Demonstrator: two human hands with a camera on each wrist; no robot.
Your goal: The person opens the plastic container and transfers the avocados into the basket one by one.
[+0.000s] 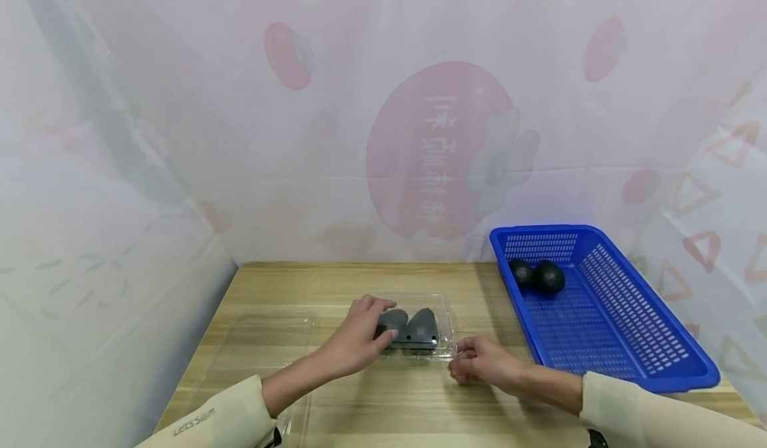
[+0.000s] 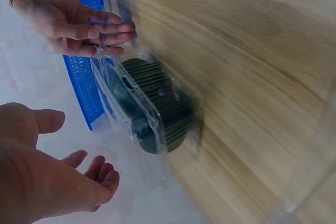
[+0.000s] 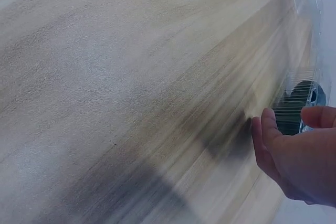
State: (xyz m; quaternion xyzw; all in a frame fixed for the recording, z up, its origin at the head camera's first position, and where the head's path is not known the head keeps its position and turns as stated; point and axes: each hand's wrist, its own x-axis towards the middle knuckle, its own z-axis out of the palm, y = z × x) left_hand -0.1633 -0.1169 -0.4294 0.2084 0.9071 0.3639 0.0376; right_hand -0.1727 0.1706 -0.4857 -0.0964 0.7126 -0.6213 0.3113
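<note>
A clear plastic clamshell box [image 1: 446,321] stands on the table with dark green avocados [image 1: 423,328] inside; two show through its lid. Whether the lid is fully fastened I cannot tell. My left hand [image 1: 356,338] hovers at the box's left side, fingers loosely bent and thumb apart; the left wrist view shows a gap between this hand [image 2: 58,177] and the box [image 2: 152,108]. At the near right corner, my right hand [image 1: 482,361] touches the box edge with relaxed fingers. Its thumb and fingers stand apart in the right wrist view, where the hand [image 3: 299,150] partly hides the box.
A blue plastic basket [image 1: 605,315] stands on the right of the wooden table [image 1: 371,408], holding two more avocados [image 1: 548,277] in its far left corner. Another clear plastic container [image 1: 257,341] lies at the left. A printed cloth [image 1: 329,135] hangs behind the table.
</note>
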